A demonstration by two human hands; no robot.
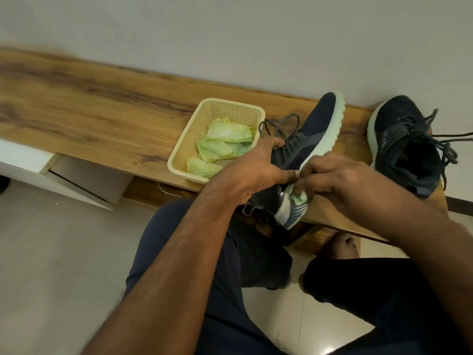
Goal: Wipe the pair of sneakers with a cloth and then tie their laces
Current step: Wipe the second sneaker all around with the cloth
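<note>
Sneaker (304, 149) tipped on surface (102, 111) right of basket (217, 139); left hand (256, 167) gripping collar, right hand (340, 180) fingers pinching green cloth (299, 197) against heel. Wiping underway; next, second sneaker (404, 144), laces untied.

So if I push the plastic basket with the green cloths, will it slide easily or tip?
The basket is probably light: thin perforated plastic holding only crumpled green cloths. It would likely slide on the smooth wooden bench. Low and wide, it seems unlikely to tip.

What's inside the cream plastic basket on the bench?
The cream plastic mesh basket holds several crumpled pale green cloths. The left hand covers its near right corner, so anything there is hidden.
</note>
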